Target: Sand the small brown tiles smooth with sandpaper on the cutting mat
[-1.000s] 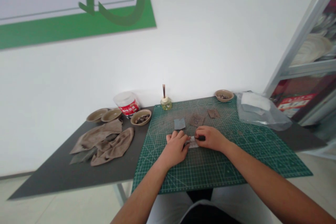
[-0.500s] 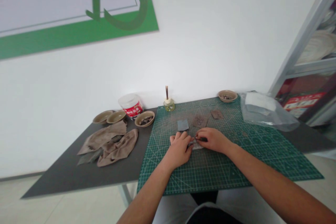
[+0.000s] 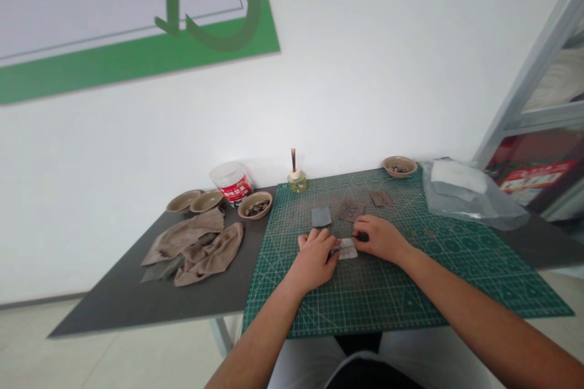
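A small whitish patch (image 3: 348,249), seemingly cloth or paper with a faint mark on it, lies on the green cutting mat (image 3: 392,310). My left hand (image 3: 314,258) presses its left end down, thumb and forefinger at the edge and the other fingers bent on the mat. At the patch's right end, my right hand (image 3: 376,237) pinches a small dark piece (image 3: 362,236), too small to name. Just beyond my hands are a blue-grey square (image 3: 321,217), a brown square with dark lines (image 3: 350,209) and a smaller brown square (image 3: 381,199).
Left of the mat lie crumpled brown cloths (image 3: 212,255). Behind them stand two bowls (image 3: 183,201), a red-labelled tub (image 3: 232,182) and a bowl of dark bits (image 3: 255,205). A reed diffuser (image 3: 297,181), another bowl (image 3: 400,167) and a plastic bag (image 3: 474,197) line the back.
My right hand has moved right along the patch, away from my left hand, uncovering more of it. My left hand stays on the patch. The view has shifted slightly.
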{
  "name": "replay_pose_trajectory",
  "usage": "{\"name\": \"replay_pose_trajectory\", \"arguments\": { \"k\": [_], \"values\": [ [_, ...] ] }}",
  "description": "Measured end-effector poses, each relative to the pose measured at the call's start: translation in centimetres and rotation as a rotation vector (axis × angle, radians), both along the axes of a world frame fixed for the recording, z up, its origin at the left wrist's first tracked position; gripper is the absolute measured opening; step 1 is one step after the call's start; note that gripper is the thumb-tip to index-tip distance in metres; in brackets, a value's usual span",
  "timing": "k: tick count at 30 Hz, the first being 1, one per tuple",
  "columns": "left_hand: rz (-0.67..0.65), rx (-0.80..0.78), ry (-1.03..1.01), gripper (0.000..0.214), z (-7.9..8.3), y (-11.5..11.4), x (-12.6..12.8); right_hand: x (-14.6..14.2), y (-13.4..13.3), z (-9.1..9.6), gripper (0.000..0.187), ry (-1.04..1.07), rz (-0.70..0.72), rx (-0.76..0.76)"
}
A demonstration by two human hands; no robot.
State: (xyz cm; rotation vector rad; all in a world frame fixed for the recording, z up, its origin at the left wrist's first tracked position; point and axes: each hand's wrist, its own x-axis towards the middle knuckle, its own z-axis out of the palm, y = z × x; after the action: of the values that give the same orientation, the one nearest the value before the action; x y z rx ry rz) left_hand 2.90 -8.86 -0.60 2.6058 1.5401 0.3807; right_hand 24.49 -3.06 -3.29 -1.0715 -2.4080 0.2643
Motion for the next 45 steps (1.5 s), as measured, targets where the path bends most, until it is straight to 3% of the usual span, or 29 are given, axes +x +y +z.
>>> {"name": "replay_pose_trajectory", "arguments": {
  "k": [3, 7, 11, 14, 18, 22, 26, 32, 39, 45],
  "values": [
    [0.004, 0.007, 0.001, 0.019, -0.10, 0.00, 0.00, -0.04, -0.05, 0.02, 0.006, -0.016, 0.076, -0.014],
    [0.007, 0.014, 0.006, 0.019, -0.06, -0.03, 0.01, -0.19, -0.22, 0.12, 0.006, -0.006, -0.019, -0.009],
    [0.004, 0.005, 0.015, 0.020, 0.14, -0.07, 0.02, -0.27, -0.37, 0.21, 0.007, -0.004, 0.050, -0.029],
    [0.008, -0.004, 0.019, 0.021, 0.30, -0.10, 0.06, -0.31, -0.42, 0.23, 0.008, 0.015, -0.019, -0.032],
    [0.013, -0.027, 0.017, 0.022, 0.53, -0.15, 0.17, -0.37, -0.53, 0.27, 0.007, 0.002, 0.073, -0.045],
    [0.017, -0.039, 0.022, 0.022, 0.72, -0.20, 0.21, -0.45, -0.62, 0.25, 0.004, 0.008, 0.010, -0.013],
    [0.014, -0.028, 0.019, 0.021, 0.69, -0.22, 0.16, -0.51, -0.62, 0.09, 0.005, 0.001, 0.129, -0.035],
    [0.013, -0.008, 0.014, 0.021, 0.45, -0.24, 0.06, -0.64, -0.49, 0.08, 0.004, 0.006, 0.024, -0.021],
    [0.015, -0.003, 0.013, 0.018, 0.45, -0.25, 0.07, -0.60, -0.67, 0.07, 0.003, 0.004, 0.162, -0.054],
    [0.017, -0.017, 0.005, 0.019, 0.50, -0.21, 0.07, -0.78, -0.63, 0.33, 0.004, 0.017, 0.142, -0.024]
  ]
}}
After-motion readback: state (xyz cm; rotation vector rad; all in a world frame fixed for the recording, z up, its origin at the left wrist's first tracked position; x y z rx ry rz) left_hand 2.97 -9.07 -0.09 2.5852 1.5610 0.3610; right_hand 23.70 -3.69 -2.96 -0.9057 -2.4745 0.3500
